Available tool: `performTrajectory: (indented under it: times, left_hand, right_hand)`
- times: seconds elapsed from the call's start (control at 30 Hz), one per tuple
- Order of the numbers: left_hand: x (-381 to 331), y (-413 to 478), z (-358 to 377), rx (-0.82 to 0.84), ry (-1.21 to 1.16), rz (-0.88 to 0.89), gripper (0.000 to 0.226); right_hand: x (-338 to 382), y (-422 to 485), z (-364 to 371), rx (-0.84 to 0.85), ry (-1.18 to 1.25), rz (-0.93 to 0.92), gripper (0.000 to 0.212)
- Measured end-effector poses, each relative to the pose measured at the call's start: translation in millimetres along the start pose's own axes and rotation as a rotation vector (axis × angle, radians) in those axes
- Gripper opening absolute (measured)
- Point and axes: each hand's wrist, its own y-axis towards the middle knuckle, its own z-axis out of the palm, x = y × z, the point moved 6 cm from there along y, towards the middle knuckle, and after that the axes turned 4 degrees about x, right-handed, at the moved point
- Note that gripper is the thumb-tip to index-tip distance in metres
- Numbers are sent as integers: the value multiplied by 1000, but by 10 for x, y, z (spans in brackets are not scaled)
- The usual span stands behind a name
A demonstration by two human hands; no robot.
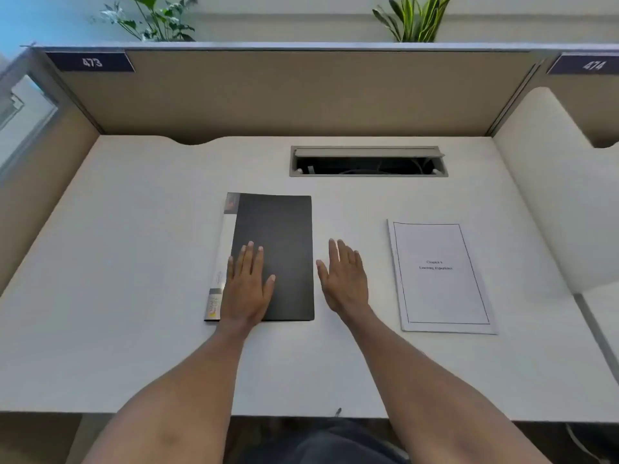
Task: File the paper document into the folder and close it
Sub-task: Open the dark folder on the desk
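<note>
A black folder with a white labelled spine on its left side lies closed in the middle of the white desk. My left hand rests flat on the folder's lower left part, fingers spread. Just right of the folder's right edge, my right hand is open above the desk, thumb near that edge, holding nothing. The paper document, a white printed sheet with a thin border and a short title, lies flat on the desk to the right, apart from both hands.
A grey cable hatch stands open in the desk behind the folder. Beige partition walls close the back and sides, with plants above. A white curved divider rises at the right. The desk's front edge runs near my forearms.
</note>
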Motion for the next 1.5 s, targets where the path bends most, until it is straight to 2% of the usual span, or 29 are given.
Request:
performTrajectory:
  times: [0.2, 0.37, 0.47, 0.63, 0.8, 0.93, 1.07, 1.13, 1.23, 1.37, 1.43, 1.5]
  left_hand:
    - [520, -294, 63, 155, 68, -15, 81]
    - [817, -475, 111, 250, -89, -17, 99]
    - [890, -552, 143, 285, -120, -1, 102]
    - [913, -559, 126, 192, 12, 74, 84]
    - [871, -588, 51, 3, 105, 192, 63]
    - [823, -670, 46, -125, 203, 279, 49]
    - [822, -732, 53, -154, 218, 276, 48]
    - [841, -749, 36, -149, 187, 244, 49]
    - [881, -774, 2, -129, 97, 207, 49]
    - [930, -811, -80, -121, -82, 159, 43]
    - [976, -824, -124, -122, -169, 124, 38]
    - [1051, -848, -155, -128, -301, 53, 38]
  right_hand:
    - [428, 7, 259, 104, 47, -74, 61]
    - [686, 55, 420, 147, 35, -83, 61]
    - [797, 101, 465, 153, 30, -78, 61]
    - [878, 125, 512, 157, 19, -66, 59]
    - [861, 124, 526, 120, 41, -64, 52]
    - [685, 206, 346, -54, 253, 16, 41]
    - [350, 350, 109, -218, 734, 292, 37]
    - [229, 391, 51, -268, 855, 426, 39]
    - [261, 395, 66, -221, 778, 437, 39]
    - [750, 340, 230, 28, 517, 164, 38]
    - [1075, 258, 389, 171, 239, -25, 60]
    - [1291, 157, 563, 254, 49, -110, 84]
